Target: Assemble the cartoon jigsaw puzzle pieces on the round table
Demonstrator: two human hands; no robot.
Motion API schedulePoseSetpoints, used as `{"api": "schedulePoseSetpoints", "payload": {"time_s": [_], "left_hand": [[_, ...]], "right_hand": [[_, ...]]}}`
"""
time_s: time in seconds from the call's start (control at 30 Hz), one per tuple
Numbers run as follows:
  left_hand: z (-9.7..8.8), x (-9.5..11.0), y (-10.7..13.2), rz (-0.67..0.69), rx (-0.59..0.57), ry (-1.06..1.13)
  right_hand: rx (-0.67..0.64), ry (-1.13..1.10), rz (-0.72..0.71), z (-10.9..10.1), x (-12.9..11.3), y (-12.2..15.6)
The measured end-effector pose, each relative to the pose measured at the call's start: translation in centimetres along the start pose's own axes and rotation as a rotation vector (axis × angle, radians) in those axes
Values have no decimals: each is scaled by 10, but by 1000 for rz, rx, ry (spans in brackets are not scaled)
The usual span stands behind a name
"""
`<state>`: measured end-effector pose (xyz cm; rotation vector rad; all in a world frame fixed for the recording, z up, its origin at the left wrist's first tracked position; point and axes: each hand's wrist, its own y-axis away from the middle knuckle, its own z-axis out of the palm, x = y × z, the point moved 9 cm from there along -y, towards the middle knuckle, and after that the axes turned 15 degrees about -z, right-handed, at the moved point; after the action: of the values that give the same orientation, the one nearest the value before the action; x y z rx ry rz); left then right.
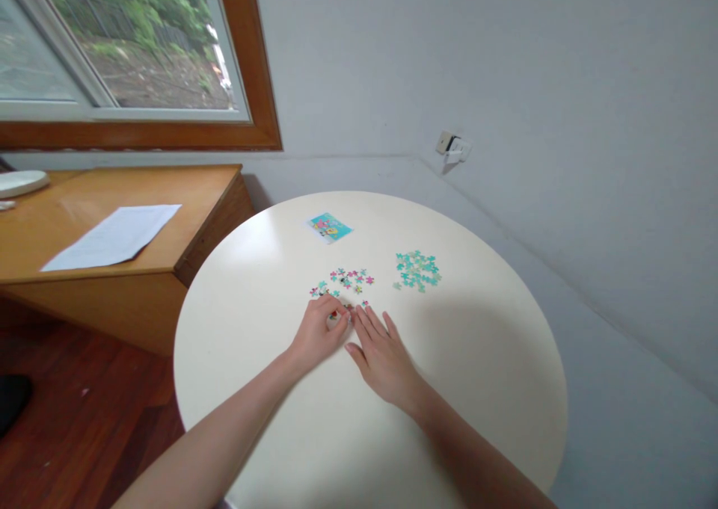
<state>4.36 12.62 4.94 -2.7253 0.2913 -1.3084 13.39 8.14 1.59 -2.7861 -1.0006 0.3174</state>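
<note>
On a round cream table (269,270) my left hand (317,333) rests with its fingers curled and pinched on a small puzzle piece (334,315). My right hand (381,352) lies flat beside it, fingers stretched out toward the same spot, fingertips touching the left hand's. Just beyond the fingertips lies a loose cluster of pink and teal puzzle pieces (345,281). A second pile of teal pieces (418,270) sits further right. A small colourful picture card (330,227) lies at the far side of the table.
A wooden desk (191,195) stands to the left with a sheet of paper (115,236) and a white object (19,182) on it. A window is above it. Grey walls with a wall socket (453,146) close in behind and to the right. Wooden floor lies at lower left.
</note>
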Motion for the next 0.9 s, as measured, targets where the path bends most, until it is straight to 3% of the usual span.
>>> {"api": "schedulePoseSetpoints", "payload": {"time_s": [0.2,0.4,0.6,0.9], "left_hand": [[-3,3,0,3,10,3],[6,-2,0,0,-22,-3],[23,-16,-3,-8,-89,-151],[25,-17,-6,41,-119,-120]], "right_hand": [[93,71,49,-11,6,-1],[10,33,-1,5,0,2],[-6,27,17,2,1,0],[3,-7,18,4,2,-1]]}}
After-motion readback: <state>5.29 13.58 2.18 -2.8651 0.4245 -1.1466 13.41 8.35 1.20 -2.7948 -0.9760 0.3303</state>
